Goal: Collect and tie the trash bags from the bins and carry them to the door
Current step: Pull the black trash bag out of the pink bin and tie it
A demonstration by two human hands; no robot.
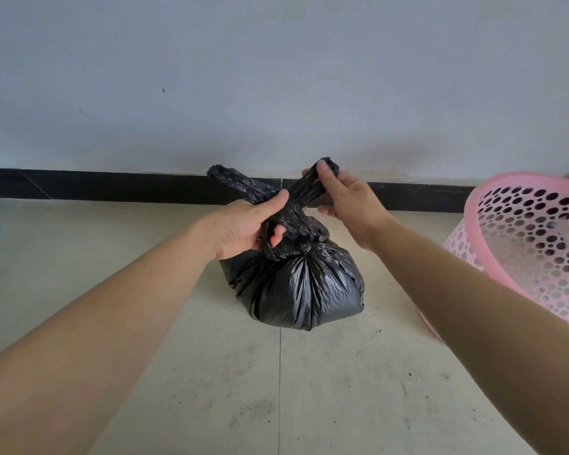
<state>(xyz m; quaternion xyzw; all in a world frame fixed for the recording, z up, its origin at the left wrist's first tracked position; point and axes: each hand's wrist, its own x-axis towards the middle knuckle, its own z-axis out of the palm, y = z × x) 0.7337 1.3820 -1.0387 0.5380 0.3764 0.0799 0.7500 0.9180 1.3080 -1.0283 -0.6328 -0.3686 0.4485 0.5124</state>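
Black trash bag (pixel 296 284) on floor, left of pink bin (pixel 532 238). Left hand (pixel 247 228) clamps knot; right hand (pixel 349 201) pinches tail slanting up-right above knot.

A full black trash bag (pixel 296 290) sits upright on the floor, glossy and creased, its neck gathered into a knot. 2 twisted ends rise from the knot toward 11 and 1 o'clock. A pink perforated bin (pixel 532 238) stands tilted at 3 o'clock, near the bag.
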